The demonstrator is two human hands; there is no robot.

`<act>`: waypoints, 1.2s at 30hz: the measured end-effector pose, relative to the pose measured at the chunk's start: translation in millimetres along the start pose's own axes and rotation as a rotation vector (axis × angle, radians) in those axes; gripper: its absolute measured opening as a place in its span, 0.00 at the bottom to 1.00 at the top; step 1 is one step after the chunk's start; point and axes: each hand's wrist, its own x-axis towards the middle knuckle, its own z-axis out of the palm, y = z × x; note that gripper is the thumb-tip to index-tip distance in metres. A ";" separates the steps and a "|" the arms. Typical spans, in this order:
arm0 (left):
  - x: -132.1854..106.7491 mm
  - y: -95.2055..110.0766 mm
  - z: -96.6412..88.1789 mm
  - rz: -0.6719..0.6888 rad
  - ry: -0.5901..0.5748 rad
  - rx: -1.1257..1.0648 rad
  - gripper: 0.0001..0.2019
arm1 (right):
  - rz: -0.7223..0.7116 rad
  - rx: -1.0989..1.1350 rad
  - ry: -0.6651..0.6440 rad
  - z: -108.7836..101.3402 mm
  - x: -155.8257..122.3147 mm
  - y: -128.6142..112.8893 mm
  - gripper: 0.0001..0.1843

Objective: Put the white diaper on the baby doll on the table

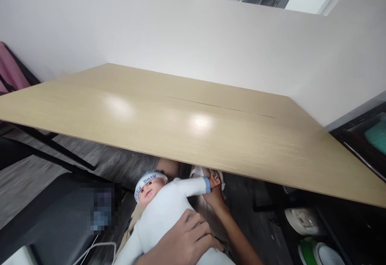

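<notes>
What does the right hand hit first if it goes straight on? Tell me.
The right hand, at the doll's hand, would likely meet the white cloth just beyond, under the table edge; depth unclear.

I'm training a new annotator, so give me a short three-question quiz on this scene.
1. True or false: the doll lies on top of the table.
2. The left hand rests on the doll's: A) torso B) cap C) foot
3. Fill in: the doll's cap carries ____ lettering.
Key: 1 false; 2 A; 3 blue.
</notes>
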 end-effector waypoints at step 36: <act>-154.1 7.5 -35.9 -0.979 0.255 -0.429 0.21 | -0.247 0.193 -0.327 -209.5 -3.6 -141.8 0.24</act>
